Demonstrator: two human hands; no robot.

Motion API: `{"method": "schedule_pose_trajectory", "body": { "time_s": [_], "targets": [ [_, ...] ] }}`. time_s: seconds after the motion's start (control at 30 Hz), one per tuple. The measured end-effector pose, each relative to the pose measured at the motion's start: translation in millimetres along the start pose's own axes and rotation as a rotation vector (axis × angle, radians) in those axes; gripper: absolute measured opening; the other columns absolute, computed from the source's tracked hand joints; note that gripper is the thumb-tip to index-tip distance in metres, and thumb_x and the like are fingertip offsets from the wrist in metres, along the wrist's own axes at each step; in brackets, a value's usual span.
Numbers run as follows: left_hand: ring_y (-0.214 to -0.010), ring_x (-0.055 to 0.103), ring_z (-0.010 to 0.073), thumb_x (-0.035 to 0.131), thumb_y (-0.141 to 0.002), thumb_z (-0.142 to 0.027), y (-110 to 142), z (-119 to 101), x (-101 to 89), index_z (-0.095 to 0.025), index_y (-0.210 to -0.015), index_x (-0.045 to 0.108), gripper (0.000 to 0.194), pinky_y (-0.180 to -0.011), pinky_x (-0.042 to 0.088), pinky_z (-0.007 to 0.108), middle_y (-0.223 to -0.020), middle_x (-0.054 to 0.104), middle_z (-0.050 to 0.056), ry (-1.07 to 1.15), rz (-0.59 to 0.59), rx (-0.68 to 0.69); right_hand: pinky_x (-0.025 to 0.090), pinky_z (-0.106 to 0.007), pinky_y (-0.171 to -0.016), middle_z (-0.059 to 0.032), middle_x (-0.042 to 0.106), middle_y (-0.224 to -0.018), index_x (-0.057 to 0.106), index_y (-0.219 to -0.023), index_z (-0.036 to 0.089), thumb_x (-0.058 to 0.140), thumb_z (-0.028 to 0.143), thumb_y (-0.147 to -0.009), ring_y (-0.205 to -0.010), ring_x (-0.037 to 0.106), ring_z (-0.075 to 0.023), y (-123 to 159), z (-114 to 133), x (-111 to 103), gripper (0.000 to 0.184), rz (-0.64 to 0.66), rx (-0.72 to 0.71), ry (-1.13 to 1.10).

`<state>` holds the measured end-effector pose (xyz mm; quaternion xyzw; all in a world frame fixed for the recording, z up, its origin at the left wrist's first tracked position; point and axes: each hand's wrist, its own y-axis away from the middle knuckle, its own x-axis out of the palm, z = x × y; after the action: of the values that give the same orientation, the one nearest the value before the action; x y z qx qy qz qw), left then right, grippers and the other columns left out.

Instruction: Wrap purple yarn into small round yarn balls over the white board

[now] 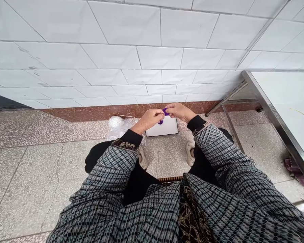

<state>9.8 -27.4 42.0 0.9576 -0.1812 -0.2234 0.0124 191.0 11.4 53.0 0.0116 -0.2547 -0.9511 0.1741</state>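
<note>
We held a small purple piece point(165, 112) pinched between both hands, out in front of our knees at 12 o'clock. Our left hand point(150, 118) and right hand point(177, 111) had fingertips pressed together on it, touching each other there. Directly below the hands lay a white flat box point(164, 128) on the floor, its near part showing, the rest covered by our hands. At 11 o'clock a white ball of thread point(116, 122) sat in a clear bag near the wall skirting. A metal table point(281, 125) edged the right side at 3 o'clock, cut off by the frame; open floor point(35, 168) spread to 9 o'clock. We read no writing anywhere. The purple piece's shape was too small to make out.
</note>
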Motion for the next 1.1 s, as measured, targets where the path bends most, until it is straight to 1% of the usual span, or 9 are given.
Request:
{"method": "schedule_pose_trajectory", "body": {
  "time_s": [0.1,0.23,0.43,0.6,0.67,0.77,0.83,1.0,1.1],
  "targets": [
    [-0.061,0.059,0.0127,0.055,-0.085,-0.016,-2.0,2.1,0.8,-0.018,-0.068,0.061,0.018,-0.066,0.047,0.024,-0.061,0.062,-0.001,0.026,0.053,-0.03,0.041,-0.013,-0.047,0.005,0.055,-0.056,0.063,-0.077,0.014,0.064,-0.003,-0.094,-0.05,0.046,-0.005,-0.5,3.9,-4.7,0.024,-0.028,-0.018,-0.17],
    [-0.058,0.056,0.0119,0.057,-0.084,-0.014,-5.0,4.7,0.4,-0.018,-0.065,0.062,0.021,-0.065,0.045,0.024,-0.059,0.059,-0.002,0.008,0.139,-0.07,0.046,-0.013,-0.051,0.0047,0.061,-0.063,0.064,-0.085,0.015,0.069,0.003,-0.093,-0.053,0.05,-0.0049,5.9,8.2,-13.0,0.015,0.176,-0.047,-0.233],
    [-0.056,0.051,0.0123,0.057,-0.083,-0.016,-6.9,7.0,-2.3,-0.018,-0.063,0.063,0.02,-0.061,0.038,0.026,-0.055,0.056,-0.003,-0.105,0.058,-0.086,0.045,-0.016,-0.049,0.0021,0.064,-0.064,0.072,-0.079,0.012,0.071,0.001,-0.086,-0.053,0.054,-0.006,10.8,3.5,-11.9,0.014,0.328,0.037,0.29],
    [-0.055,0.047,0.0119,0.057,-0.083,-0.018,-4.1,2.3,-1.1,-0.018,-0.061,0.061,0.023,-0.059,0.035,0.026,-0.056,0.054,-0.003,-0.159,0.095,-0.046,0.036,-0.019,-0.044,0.005,0.052,-0.053,0.067,-0.063,0.014,0.075,-0.002,-0.08,-0.047,0.043,-0.0061,3.2,-5.5,-4.7,0.025,0.282,0.021,0.567],
    [-0.057,0.05,0.0124,0.057,-0.084,-0.017,-2.6,-0.3,0.1,-0.018,-0.064,0.063,0.021,-0.062,0.036,0.026,-0.057,0.055,-0.003,-0.158,0.09,-0.034,0.036,-0.019,-0.044,0.0049,0.052,-0.052,0.066,-0.065,0.015,0.072,-0.005,-0.081,-0.046,0.043,-0.0066,0.1,-6.4,-2.6,0.026,0.18,0.025,0.485],
    [-0.058,0.051,0.0126,0.056,-0.085,-0.016,-0.9,-2.3,0.7,-0.018,-0.064,0.061,0.022,-0.064,0.038,0.026,-0.057,0.056,-0.003,-0.147,0.085,-0.018,0.036,-0.017,-0.043,0.0037,0.058,-0.055,0.068,-0.076,0.015,0.067,-0.008,-0.087,-0.047,0.046,-0.0064,-2.5,-3.5,-1.4,0.025,0.011,0.012,0.205],
    [-0.058,0.051,0.0126,0.056,-0.086,-0.017,-0.4,-2.4,0.3,-0.018,-0.063,0.06,0.024,-0.065,0.039,0.026,-0.058,0.056,-0.003,-0.152,0.079,-0.02,0.035,-0.015,-0.042,0.0025,0.061,-0.058,0.066,-0.08,0.014,0.065,-0.005,-0.093,-0.048,0.048,-0.0061,-2.3,0.0,-2.0,0.023,-0.036,0.028,0.025],
    [-0.06,0.055,0.0127,0.057,-0.086,-0.017,-1.8,-0.2,0.5,-0.019,-0.063,0.06,0.023,-0.065,0.041,0.026,-0.059,0.058,-0.002,-0.106,0.095,-0.063,0.039,-0.012,-0.046,0.0033,0.064,-0.064,0.064,-0.084,0.014,0.063,0.0,-0.1,-0.051,0.052,-0.0043,3.1,7.3,-7.9,0.021,0.053,0.02,-0.245],
    [-0.059,0.056,0.0128,0.058,-0.085,-0.017,-3.7,2.4,1.1,-0.018,-0.067,0.064,0.019,-0.067,0.044,0.026,-0.059,0.059,-0.002,-0.054,0.154,-0.096,0.041,-0.013,-0.047,0.0045,0.062,-0.061,0.065,-0.084,0.015,0.07,0.003,-0.096,-0.051,0.052,-0.0048,6.6,8.9,-13.4,0.018,0.194,0.001,-0.164]
  ]
}}
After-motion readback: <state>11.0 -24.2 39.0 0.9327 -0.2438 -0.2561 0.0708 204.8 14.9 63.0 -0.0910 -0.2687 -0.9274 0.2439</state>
